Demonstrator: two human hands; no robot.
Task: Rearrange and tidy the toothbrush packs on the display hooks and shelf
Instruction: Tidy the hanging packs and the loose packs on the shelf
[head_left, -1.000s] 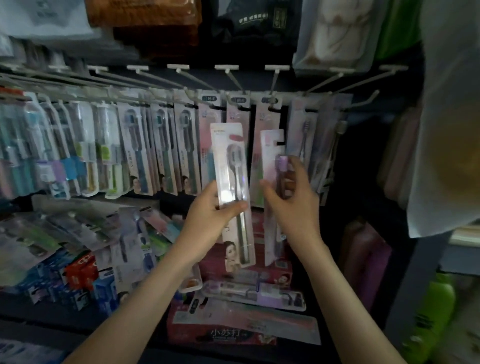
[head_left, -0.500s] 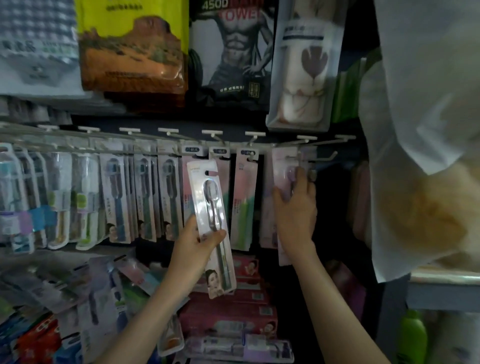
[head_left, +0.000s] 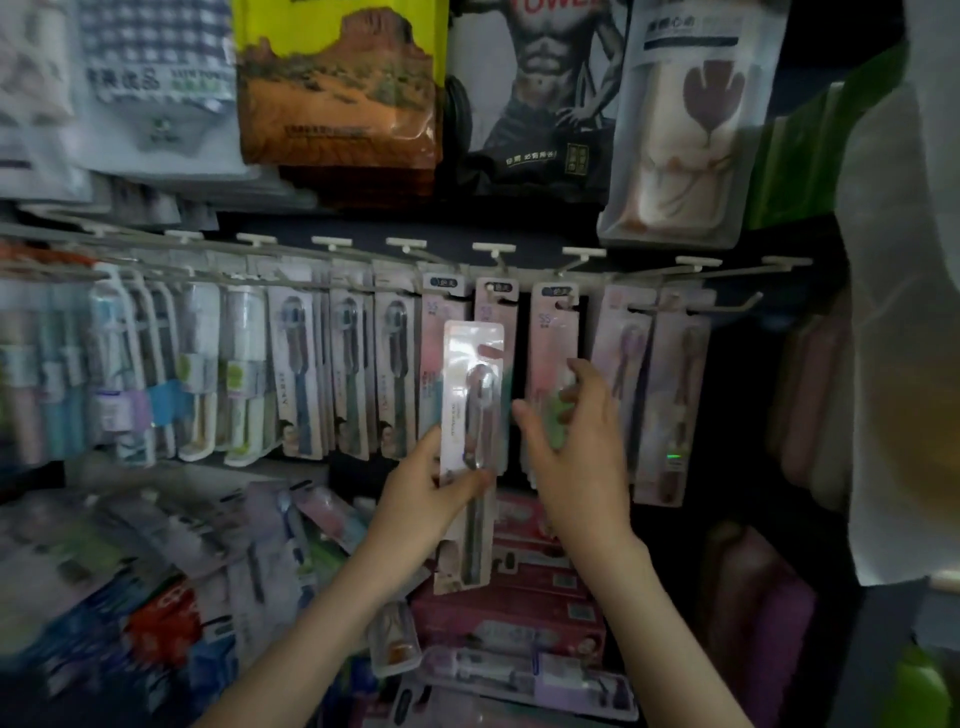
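My left hand (head_left: 426, 493) grips a clear-fronted toothbrush pack (head_left: 471, 410) by its lower middle and holds it upright in front of the hooks. My right hand (head_left: 576, 447) is just right of it, fingers spread and loosely bent over a hanging pink pack with a green brush (head_left: 555, 364); whether it touches that pack is unclear. A row of wire display hooks (head_left: 498, 260) carries several hanging toothbrush packs, including a purple-brush pack (head_left: 626, 364) at the right. Loose packs (head_left: 156, 545) lie jumbled on the shelf at the lower left.
Towel packs (head_left: 337, 88) hang above the hooks. Pink boxes (head_left: 519, 608) are stacked on the shelf below my hands, with a long flat pack (head_left: 519, 675) in front. A white fabric bag (head_left: 904, 312) hangs at the right, a green bottle (head_left: 924, 691) below it.
My right hand has let go of the purple-brush pack, which now hangs on a right-hand hook, and has come left and down. My left hand still holds its pack.
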